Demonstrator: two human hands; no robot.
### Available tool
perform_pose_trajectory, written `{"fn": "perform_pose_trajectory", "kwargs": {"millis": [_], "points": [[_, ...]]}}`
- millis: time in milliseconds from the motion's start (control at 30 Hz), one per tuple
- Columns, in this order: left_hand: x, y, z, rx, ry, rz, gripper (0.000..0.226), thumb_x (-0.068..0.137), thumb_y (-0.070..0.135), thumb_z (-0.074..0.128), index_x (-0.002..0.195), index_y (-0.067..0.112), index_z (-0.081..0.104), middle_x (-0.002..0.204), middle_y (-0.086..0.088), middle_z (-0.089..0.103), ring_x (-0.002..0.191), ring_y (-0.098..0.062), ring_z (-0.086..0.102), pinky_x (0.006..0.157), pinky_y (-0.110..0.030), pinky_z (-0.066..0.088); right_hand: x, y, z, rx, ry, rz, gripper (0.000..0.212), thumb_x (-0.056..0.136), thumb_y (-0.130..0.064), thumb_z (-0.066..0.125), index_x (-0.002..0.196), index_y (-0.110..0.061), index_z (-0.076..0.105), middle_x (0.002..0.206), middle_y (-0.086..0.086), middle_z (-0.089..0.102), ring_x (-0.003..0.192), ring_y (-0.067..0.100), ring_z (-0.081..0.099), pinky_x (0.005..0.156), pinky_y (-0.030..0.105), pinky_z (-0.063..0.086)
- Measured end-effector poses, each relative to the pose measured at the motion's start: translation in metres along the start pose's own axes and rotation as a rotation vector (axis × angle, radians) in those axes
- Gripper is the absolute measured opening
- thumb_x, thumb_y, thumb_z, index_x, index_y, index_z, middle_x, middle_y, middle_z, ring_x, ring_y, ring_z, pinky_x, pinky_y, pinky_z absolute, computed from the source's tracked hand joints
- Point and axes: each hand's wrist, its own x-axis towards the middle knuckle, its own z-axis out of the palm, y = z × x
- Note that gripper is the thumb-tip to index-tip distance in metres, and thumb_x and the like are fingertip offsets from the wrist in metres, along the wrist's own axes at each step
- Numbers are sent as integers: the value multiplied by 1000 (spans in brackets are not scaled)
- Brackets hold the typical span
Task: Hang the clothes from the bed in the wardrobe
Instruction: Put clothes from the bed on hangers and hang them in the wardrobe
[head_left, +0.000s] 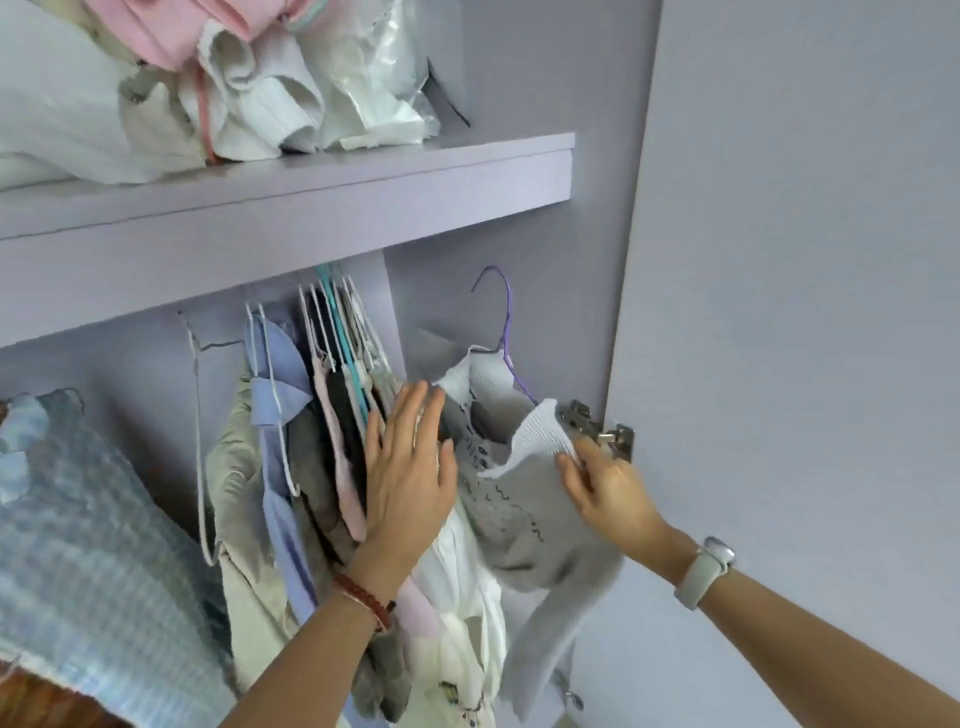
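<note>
Grey sweater (524, 514) on purple hanger (506, 332), hook raised in right end of lilac wardrobe (545, 291), not seen on any rail. Right hand (605, 491) pinching sweater's white ribbed shoulder edge, fingers (571, 467) curled onto knit, just beside metal door hinge (602, 428). Left hand (408, 467) flat, fingers straight and spread, pressing against packed row of hung clothes (332, 415), holding nothing. White garment (457, 571) hanging between left hand and sweater. Blue knitted garment (78, 519) far left. Shelf (311, 208) above rail loaded with pink and white folded fabric (249, 78). Open wardrobe door (805, 260) on right. Watch (706, 571) on right wrist, red bracelet (363, 597) on left wrist.
</note>
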Motion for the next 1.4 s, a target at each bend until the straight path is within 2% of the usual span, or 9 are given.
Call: {"fn": "perform_pose_trajectory", "kwargs": {"millis": [233,367,500,667,767,933,1033,1233,1400], "points": [[-47,71,40,-180,-381,88,50,93,30,33,136,6,42,141,-10,45,138,-30,26,108,-59,4,-156,42,-63,-421,66,-83,27,89,-29,35,87,-13,56,36,0,48,31,23,46,30,20,27],[-87,128,59,-409,-627,309,52,97,39,25,88,5,62,83,-14,66,83,-35,63,81,-44,45,-250,69,-104,-585,70,-10,44,97,-30,26,82,-10,62,39,-2,48,32,19,46,32,20,28],[-143,205,64,-687,-963,364,19,97,32,39,86,25,52,89,1,55,87,-25,55,70,-28,33,-346,83,-146,-637,128,290,42,96,-30,28,85,-9,63,62,2,61,51,22,59,39,22,40],[-195,310,48,-1083,-1211,306,26,99,31,33,88,31,57,94,10,60,89,-2,55,81,-8,38,-448,84,-185,-683,351,697,34,88,-22,36,88,-2,64,76,12,63,66,30,63,55,39,52],[-207,371,42,-1121,-1227,471,20,96,12,45,103,20,62,102,0,62,91,-3,55,77,0,34,-490,83,-208,-742,483,849,34,86,-19,38,88,1,64,78,14,65,71,32,64,63,41,50],[-208,482,55,-1107,-963,511,15,91,13,55,100,5,65,94,-10,65,87,-26,60,83,-36,46,-536,100,-251,-638,477,990,23,85,-17,57,105,-7,60,78,7,68,68,27,64,54,31,45],[-209,548,75,-1003,-768,570,15,89,14,58,98,6,68,94,-12,66,89,-29,59,88,-35,32,-545,133,-268,-574,501,1023,33,88,-33,50,111,-10,57,63,3,64,56,26,61,50,29,41],[-198,662,127,-898,-581,460,15,87,10,58,95,4,69,97,-15,65,97,-35,56,94,-51,33,-527,235,-301,-268,822,1049,14,92,-19,53,90,-7,60,48,-10,37,47,10,38,53,29,30],[-191,755,159,-916,-571,442,35,92,13,49,127,11,54,137,-13,46,129,-30,38,106,-50,27,-518,315,-356,-51,1014,945,31,92,-11,52,67,-28,43,48,-13,34,46,2,41,45,14,26]]}}
